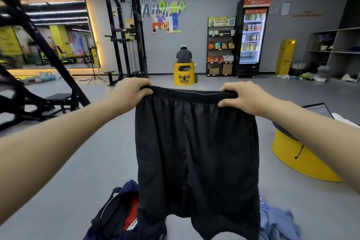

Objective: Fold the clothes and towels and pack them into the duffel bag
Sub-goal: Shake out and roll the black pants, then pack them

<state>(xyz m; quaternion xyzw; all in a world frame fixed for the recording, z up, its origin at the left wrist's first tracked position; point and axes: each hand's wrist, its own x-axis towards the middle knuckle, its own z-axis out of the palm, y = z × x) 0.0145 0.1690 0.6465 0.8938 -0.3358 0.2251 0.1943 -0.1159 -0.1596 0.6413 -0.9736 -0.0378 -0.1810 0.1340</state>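
I hold a pair of black shorts (196, 152) up in front of me by the waistband, legs hanging down. My left hand (130, 93) grips the waistband's left end and my right hand (241, 97) grips its right end, arms stretched forward. Below at the bottom left lies the open dark navy duffel bag (115, 218), with something red inside; the shorts hide part of it. A crumpled light blue garment (278, 222) lies on the floor at the bottom right.
A yellow drum stool (300, 160) stands at the right, with a dark-edged flat thing and white cloth on top. Black gym machines (39, 76) fill the left. Far ahead a person sits on a yellow barrel (183, 73), next to a snack shelf (221, 48) and drinks fridge (252, 37). Grey floor lies between.
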